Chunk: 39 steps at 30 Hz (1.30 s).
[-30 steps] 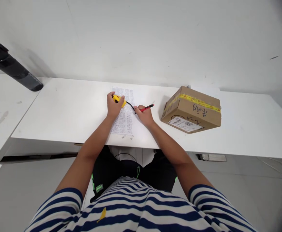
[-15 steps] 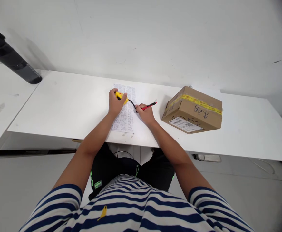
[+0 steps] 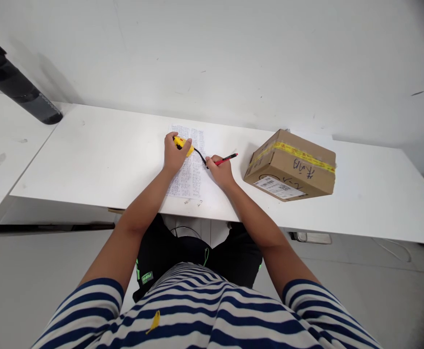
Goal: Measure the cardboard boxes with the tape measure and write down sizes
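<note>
My left hand (image 3: 174, 154) is closed around a yellow tape measure (image 3: 189, 150) with black parts, held over a handwritten sheet of paper (image 3: 188, 182). From its right side a black wrist strap (image 3: 199, 154) runs across to my right hand. A red and black pen (image 3: 227, 159) is gripped in my right hand (image 3: 220, 170), its end slanting up to the right. My right fingers are over the paper's right part, near the end of the strap. Whether they also touch the strap, and where the pen's tip rests, I cannot make out.
A taped cardboard box (image 3: 304, 165) with a shipping label sits on the white table (image 3: 99, 160), right of my right hand. At the far left a dark cylinder (image 3: 23, 87) leans toward the wall (image 3: 226, 58) behind the table. My legs are under the table's front edge.
Hardly anything differs. My right hand, with the pen, has shifted very slightly to the right; the view has moved a touch. Both hands keep their holds.
</note>
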Motion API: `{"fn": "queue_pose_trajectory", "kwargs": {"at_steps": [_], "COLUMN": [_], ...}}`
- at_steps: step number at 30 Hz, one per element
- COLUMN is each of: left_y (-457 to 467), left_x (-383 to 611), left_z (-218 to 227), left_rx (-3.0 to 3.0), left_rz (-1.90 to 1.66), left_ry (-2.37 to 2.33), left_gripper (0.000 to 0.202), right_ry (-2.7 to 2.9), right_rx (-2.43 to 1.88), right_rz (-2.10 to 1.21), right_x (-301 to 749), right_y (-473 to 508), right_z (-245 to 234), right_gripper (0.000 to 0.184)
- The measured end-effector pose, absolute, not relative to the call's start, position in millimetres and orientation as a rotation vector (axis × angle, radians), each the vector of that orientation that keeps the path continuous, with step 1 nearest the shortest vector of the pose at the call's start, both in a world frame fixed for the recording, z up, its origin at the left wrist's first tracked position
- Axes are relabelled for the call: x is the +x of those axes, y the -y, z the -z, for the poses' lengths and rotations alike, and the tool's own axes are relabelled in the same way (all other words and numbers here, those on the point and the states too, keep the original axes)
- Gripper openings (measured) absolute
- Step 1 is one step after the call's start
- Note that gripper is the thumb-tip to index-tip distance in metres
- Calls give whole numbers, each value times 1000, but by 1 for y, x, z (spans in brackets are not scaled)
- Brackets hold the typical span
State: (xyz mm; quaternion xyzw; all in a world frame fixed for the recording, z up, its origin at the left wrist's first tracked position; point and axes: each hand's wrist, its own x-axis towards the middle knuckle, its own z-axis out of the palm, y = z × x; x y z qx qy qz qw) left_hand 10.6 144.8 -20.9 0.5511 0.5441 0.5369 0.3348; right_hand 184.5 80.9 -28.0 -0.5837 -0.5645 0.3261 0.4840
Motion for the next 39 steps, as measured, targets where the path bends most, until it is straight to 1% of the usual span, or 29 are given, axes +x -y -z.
{"fn": "queue_pose_trajectory", "kwargs": {"at_steps": [3,8,17,22,31,34,39], "left_y": [-144,-144,-146,-145,-147,-146,-144], "left_x": [11,11,11,10,9,10,10], "left_z": [20,19,20,18,23,22,17], "left_rx": [1436,1435,1438,1411,1391,1391,1367], "left_rz": [-1403,-1398,-1399,-1379,-1391,-1396,-1343], "left_ry": [-1428,-1424,-1423,-1437,-1387,-1398,-1427], "left_gripper": [45,44,48,48,53,55,49], "right_ry": [1360,1356,1316,1364,1269,1292,1306], "right_rx": [-1417,-1418,-1469,-1388,-1459,-1472,-1460], "right_rz": [-754,-816,-746,-786,-740,-782,-765], "right_x": [185,185,185,186,187,187,187], "right_y": [-81,-80,-81,-81,-81,-80,-81], "right_z": [29,28,29,31,29,28,30], "right_gripper": [43,45,44,45,46,44,44]}}
